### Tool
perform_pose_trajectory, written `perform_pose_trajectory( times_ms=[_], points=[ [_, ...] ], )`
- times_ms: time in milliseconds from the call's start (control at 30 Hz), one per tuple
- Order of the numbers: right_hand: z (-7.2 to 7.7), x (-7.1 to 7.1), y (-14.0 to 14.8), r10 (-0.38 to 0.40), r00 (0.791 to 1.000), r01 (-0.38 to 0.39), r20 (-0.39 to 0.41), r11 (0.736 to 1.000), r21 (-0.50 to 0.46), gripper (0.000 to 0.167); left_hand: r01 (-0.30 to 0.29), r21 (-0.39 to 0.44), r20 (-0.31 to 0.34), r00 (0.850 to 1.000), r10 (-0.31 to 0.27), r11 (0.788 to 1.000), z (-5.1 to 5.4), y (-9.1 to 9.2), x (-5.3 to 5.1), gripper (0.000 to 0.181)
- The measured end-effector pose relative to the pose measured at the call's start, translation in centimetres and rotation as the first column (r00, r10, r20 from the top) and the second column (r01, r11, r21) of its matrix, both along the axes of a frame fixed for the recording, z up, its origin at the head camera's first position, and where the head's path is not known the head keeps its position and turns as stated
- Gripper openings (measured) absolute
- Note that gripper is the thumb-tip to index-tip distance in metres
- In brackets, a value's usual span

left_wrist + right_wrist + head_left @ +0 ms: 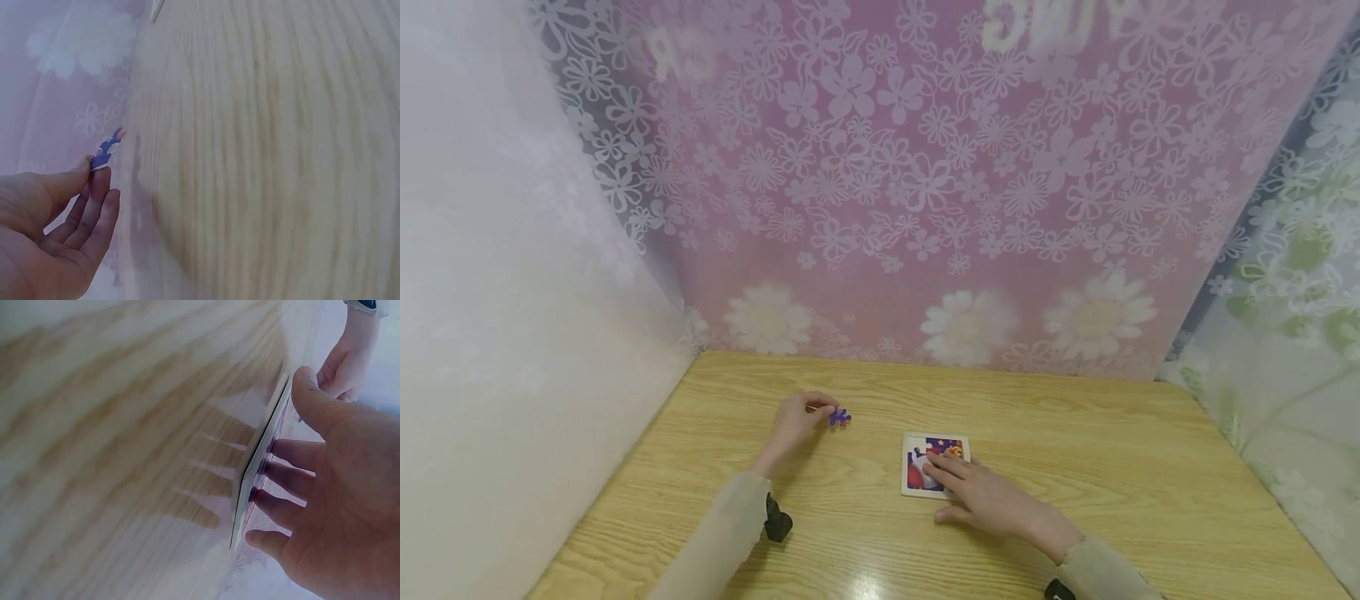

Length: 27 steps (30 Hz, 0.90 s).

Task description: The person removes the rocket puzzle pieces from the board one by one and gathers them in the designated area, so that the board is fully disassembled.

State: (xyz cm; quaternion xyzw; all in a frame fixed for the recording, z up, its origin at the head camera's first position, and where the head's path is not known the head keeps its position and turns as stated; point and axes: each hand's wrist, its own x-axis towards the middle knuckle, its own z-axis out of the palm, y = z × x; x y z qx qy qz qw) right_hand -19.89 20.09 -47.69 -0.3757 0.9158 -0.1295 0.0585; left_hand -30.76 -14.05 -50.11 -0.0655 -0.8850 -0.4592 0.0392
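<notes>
In the head view, the tabletop point(850, 521) looks like smooth grained wood, glossy with a glare at six o'clock. The curtain point(887, 167) at twelve seems thin cloth or plastic film. Toward five, the puzzle board point(906, 467) has a pale, wood-like frame; the sleeve point(718, 533) at seven is matt cloth.

My head view is softly and evenly lit, with a white glare spot point(867, 587) on the near part of the wooden bench point(1097, 450); my left wrist feed looks hazy and cool, the puzzle piece point(103, 155) soft in outline; in my right wrist feed, dark finger-shaped patches point(209, 478), shadow or reflection I cannot tell, cross the smeared wood grain.
</notes>
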Motion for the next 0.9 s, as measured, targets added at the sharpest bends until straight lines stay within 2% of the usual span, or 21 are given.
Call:
perform_pose_trajectory(
  times_ms=[300, 533, 733, 900],
  points=[
    [-0.1, 0.0, 0.0, -0.004, 1.0, 0.005, -0.013, 1.0, 0.009, 0.07, -0.055, -0.026, 0.003, 0.998, 0.056, 0.998, 0.6, -3.6, -0.2, 0.015],
    [-0.2, -0.1, 0.1, -0.004, 1.0, 0.004, -0.002, 1.0, -0.001, 0.071, -0.085, -0.116, -0.048, 0.996, 0.08, 0.99, 0.2, -5.8, -0.7, 0.015],
    [-0.2, -0.1, 0.2, 0.006, 1.0, -0.006, -0.011, 1.0, 0.0, 0.07, -0.109, -0.175, -0.069, 0.993, 0.098, 0.978, 0.1, -6.9, -1.1, 0.014],
    [-0.2, -0.1, 0.1, 0.007, 1.0, -0.007, -0.016, 1.0, 0.001, 0.07, -0.119, -0.193, -0.052, 0.992, 0.111, 0.974, 0.5, -7.2, -1.1, 0.014]
  ],
)
